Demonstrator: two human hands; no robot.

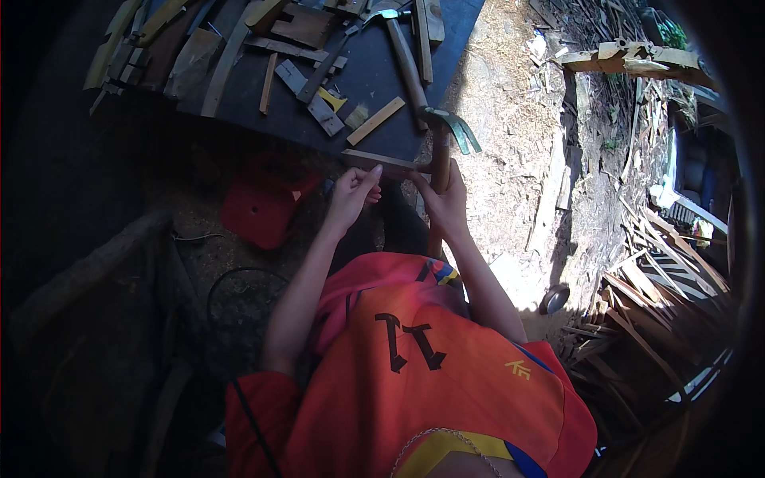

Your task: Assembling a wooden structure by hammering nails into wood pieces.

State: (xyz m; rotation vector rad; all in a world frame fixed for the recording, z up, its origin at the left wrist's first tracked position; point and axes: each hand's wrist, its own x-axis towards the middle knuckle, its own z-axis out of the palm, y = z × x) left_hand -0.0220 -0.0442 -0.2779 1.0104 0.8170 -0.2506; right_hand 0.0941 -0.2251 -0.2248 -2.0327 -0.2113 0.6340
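Note:
My left hand is closed, its thumb and fingers pinching a short flat strip of wood close to the near edge of the dark table. My right hand is wrapped round the wooden handle of a claw hammer. The hammer stands head up, its curved metal claw pointing right. The right fingertips lie at the strip's right end, so both hands meet the same piece. Whether a nail is between the fingers is too small to tell.
On the dark table lie a second hammer, a small pale wood strip, a yellow piece, a handsaw-like blade and several boards. A red plastic seat stands below. Split wood is heaped at right.

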